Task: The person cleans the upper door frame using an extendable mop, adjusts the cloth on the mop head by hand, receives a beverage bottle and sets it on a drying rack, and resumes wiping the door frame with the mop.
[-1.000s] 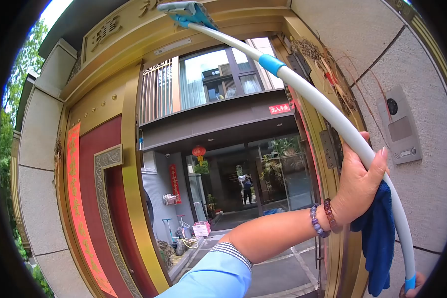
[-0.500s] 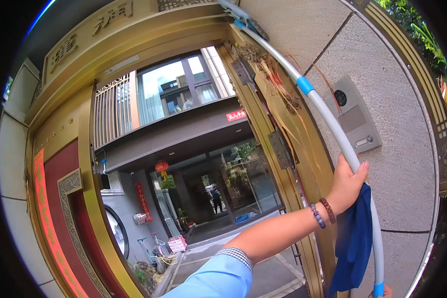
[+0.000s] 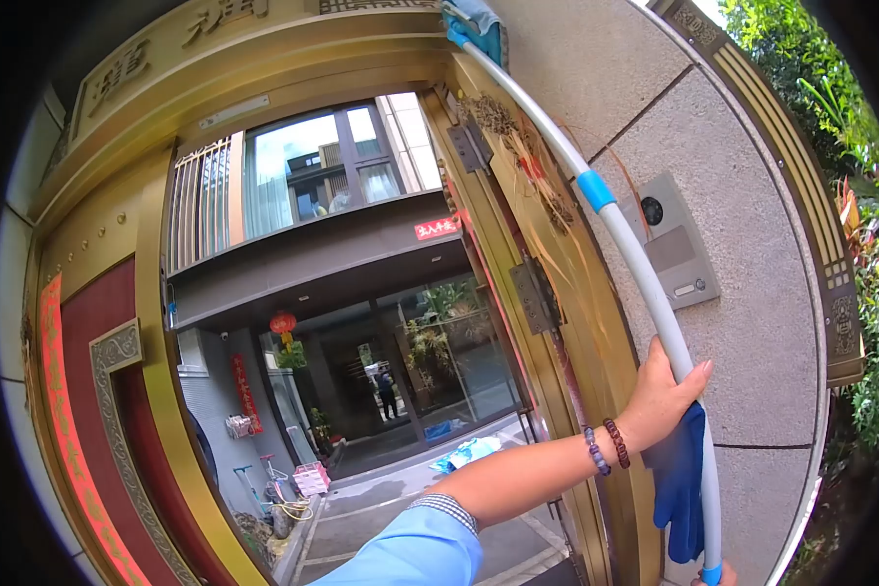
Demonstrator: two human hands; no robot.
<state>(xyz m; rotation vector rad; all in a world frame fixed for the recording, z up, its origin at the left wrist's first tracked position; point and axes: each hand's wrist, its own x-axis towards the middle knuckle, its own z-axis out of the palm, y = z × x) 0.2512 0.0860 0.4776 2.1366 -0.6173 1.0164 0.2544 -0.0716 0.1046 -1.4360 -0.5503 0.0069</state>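
A long grey pole with light-blue joints runs from the lower right up to the top of the gold door frame. At its upper end a flat mop head with a blue pad rests near the frame's top corner, against or close to the stone wall. My left hand is wrapped round the pole at mid-height. A dark blue cloth item, perhaps a glove, hangs below that hand beside the pole. My right hand grips the pole's lower part, mostly cut off by the bottom edge.
Dried stalks hang on the gold side panel. An intercom is set in the stone wall on the right. The gold and red door stands at left; beyond the doorway are a courtyard, a pink crate and glass doors.
The view has shifted slightly right, so the scene sits further left. The mop head has turned and shows more of its blue pad. Both hands keep their hold on the pole.
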